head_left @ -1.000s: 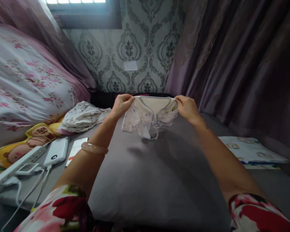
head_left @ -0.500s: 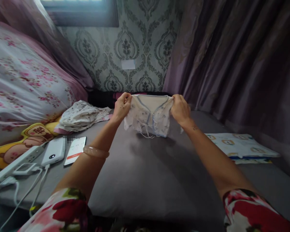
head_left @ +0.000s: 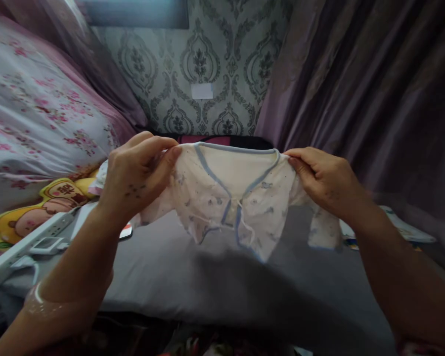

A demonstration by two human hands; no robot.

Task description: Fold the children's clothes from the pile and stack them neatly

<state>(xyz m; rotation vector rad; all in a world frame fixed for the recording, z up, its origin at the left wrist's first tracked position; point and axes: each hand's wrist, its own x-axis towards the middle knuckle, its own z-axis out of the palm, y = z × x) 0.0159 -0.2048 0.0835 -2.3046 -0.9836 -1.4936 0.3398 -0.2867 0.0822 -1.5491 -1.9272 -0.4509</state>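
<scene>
A small white baby shirt (head_left: 230,198) with blue edging, tie strings and a faint print hangs in the air, its V-shaped neck opening facing me. My left hand (head_left: 141,173) pinches one shoulder between thumb and fingers. At the other shoulder, my right hand (head_left: 322,180) grips the cloth the same way. The neckline is stretched nearly straight between both hands. One sleeve dangles below my right hand; the other is partly behind my left hand. The shirt's lower edge hangs above a grey bed surface (head_left: 170,282).
At left lie a power strip (head_left: 33,242) with plugs, a phone (head_left: 126,231) mostly hidden by my arm, and a yellow cartoon cushion (head_left: 33,217). Folded printed cloth (head_left: 408,227) lies at right. Curtains (head_left: 337,99) and a patterned wall (head_left: 215,59) stand behind.
Both hands have drawn the baby shirt closer to me, and it hangs more spread out with a sleeve showing at right. My left arm now covers most of the phone.
</scene>
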